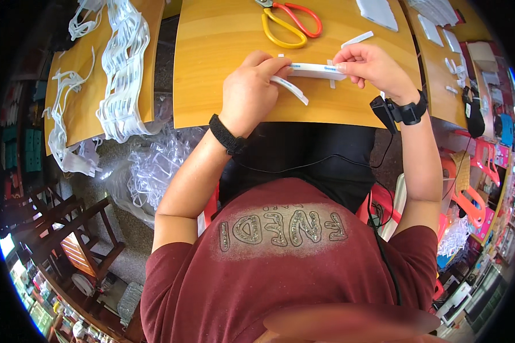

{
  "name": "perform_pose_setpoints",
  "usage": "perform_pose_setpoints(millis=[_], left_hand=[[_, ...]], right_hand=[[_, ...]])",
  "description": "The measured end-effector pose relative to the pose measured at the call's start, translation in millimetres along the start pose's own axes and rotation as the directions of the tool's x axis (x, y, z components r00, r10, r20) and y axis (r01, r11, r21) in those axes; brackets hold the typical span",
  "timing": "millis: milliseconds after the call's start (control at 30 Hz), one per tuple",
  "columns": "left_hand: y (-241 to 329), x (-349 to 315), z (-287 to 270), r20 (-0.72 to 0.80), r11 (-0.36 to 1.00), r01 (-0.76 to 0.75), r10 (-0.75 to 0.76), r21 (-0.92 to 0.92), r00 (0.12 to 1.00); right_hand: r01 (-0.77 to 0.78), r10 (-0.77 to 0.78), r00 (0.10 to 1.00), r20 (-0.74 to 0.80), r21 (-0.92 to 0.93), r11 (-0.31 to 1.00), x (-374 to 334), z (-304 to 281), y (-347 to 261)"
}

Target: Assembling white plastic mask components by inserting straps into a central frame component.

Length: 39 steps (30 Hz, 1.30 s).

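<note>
A narrow white strip [316, 67] with small blue print stretches between my two hands just over the wooden table [212, 68]. My left hand [250, 86] is closed on its left end, the fingertips partly hidden behind the knuckles. From under that hand a loose printed tail [293, 91] slants down to the right. My right hand [375, 70] pinches the right end between thumb and fingers. Small white tabs stick out above and below the strip. Beyond the hands lie scissors [284, 35] with one yellow and one red handle loop.
Bundles of white strips [123, 68] hang over a side table on the left, above a plastic bag of clear scraps [157, 168]. White stacks [377, 12] lie at the far right. A black cable [303, 167] runs across my lap from the wrist device [397, 111].
</note>
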<state>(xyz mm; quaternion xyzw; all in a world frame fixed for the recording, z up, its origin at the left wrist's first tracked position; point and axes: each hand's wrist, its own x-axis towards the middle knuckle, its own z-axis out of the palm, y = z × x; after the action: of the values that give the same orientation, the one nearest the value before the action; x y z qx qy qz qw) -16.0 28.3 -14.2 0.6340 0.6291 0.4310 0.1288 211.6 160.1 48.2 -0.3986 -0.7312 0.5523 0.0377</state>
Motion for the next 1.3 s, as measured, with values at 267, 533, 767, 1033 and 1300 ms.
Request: perform_pose_setpoints(millis=[267,533,767,1033,1300], left_hand=[[-4,-1,2,0.001,1.0,-0.025,0.025,0.018,1.0],[-2,1,2,0.022,1.0,-0.031,0.031,0.001,0.999],[7,-6,-4,-0.082,0.994,-0.101,0.097,-0.041,0.992],[9,-17,-4,-0.066,0.984,-0.123,0.115,-0.127,0.991],[42,-19,1,0.008,0.911,-0.091,0.103,-0.402,0.995]], right_hand=[[0.009,-0.009,0.994,-0.112,-0.003,1.0,-7,2,10],[0.057,-0.077,0.954,-0.288,-0.079,0.995,-26,-14,16],[-0.162,0.026,0.801,-0.598,-0.175,0.971,-70,-55,48],[-0.388,0.219,0.811,-0.543,-0.219,0.895,-62,-22,55],[0.133,-0.054,0.94,-0.337,0.218,0.967,-76,10,13]])
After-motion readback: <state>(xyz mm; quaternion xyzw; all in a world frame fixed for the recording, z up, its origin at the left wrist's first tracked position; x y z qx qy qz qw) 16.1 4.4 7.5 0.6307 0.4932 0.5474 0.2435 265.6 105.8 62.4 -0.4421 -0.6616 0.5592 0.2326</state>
